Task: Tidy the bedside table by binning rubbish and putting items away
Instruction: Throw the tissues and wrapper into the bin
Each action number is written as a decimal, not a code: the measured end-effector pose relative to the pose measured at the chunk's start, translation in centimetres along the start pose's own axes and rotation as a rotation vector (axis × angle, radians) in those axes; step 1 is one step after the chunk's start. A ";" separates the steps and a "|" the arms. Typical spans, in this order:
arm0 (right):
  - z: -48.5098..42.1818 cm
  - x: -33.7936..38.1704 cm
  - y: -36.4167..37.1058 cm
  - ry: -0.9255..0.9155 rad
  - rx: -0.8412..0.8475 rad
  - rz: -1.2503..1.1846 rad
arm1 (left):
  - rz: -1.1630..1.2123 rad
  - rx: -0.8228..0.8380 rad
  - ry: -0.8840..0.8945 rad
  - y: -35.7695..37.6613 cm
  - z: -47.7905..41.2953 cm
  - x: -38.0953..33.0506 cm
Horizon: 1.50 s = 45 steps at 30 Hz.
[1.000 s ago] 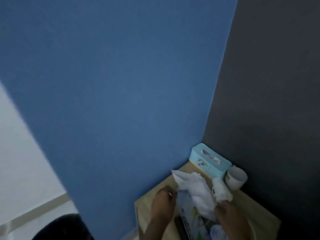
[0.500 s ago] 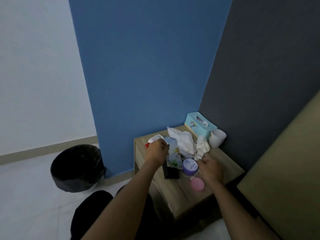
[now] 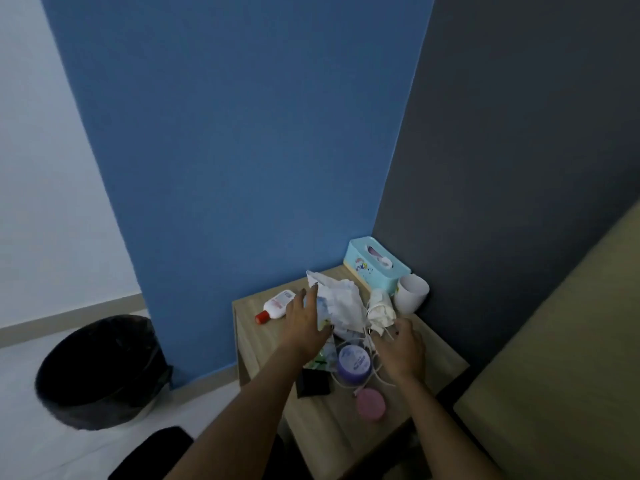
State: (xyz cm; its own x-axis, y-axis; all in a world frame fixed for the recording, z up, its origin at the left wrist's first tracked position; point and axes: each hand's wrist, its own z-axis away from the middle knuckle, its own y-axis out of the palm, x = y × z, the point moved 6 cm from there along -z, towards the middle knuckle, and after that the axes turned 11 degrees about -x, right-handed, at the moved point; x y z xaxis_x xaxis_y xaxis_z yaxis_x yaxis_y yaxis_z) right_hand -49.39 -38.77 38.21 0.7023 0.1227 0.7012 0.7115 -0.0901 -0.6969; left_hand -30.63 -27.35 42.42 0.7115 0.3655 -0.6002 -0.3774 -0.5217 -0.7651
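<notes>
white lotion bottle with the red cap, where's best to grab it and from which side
Grip the white lotion bottle across its broad body, not the small red cap. It lies flat near the bedside table's back left edge, cap pointing front-left. Probably easiest from above with the left hand, which hovers just beside it, fingers spread.

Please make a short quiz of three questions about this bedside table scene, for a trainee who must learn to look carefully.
1. True or false: the black bin stands on the table.
2. Which item lies nearest the table's left edge? A) pink lid B) lotion bottle C) white cup
3. Fill in: the tissue box in the far corner is light ____.

Key
1. False; it stands on the floor, left of the table.
2. B; the bottle lies on its side, its red cap pointing left.
3. Blue.

Both the left hand and right hand reach toward the crumpled white tissues.
</notes>
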 end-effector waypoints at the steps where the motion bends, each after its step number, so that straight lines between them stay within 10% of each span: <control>1: -1.2 0.1 0.4 -0.012 -0.007 0.004 | -0.022 0.011 0.020 1.0 -1.3 0.0; 22: -12.8 -4.0 11.3 -0.001 -0.068 0.093 | -0.235 0.532 0.336 20.2 -15.2 2.4; 34: -13.0 5.6 7.6 -0.099 -0.060 -0.080 | 0.328 -0.109 0.069 6.1 -18.9 -2.0; 45: -3.6 14.2 8.1 -0.214 0.202 -0.013 | 0.297 -0.358 -0.168 -8.3 -12.4 4.7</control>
State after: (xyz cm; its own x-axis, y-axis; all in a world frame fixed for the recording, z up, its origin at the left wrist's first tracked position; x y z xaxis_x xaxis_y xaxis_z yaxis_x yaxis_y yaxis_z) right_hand -33.61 -41.31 43.09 0.6572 0.3304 0.6775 0.6865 0.1088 -0.7190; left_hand -16.81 -30.85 48.79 0.4871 0.2648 -0.8322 -0.3009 -0.8437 -0.4446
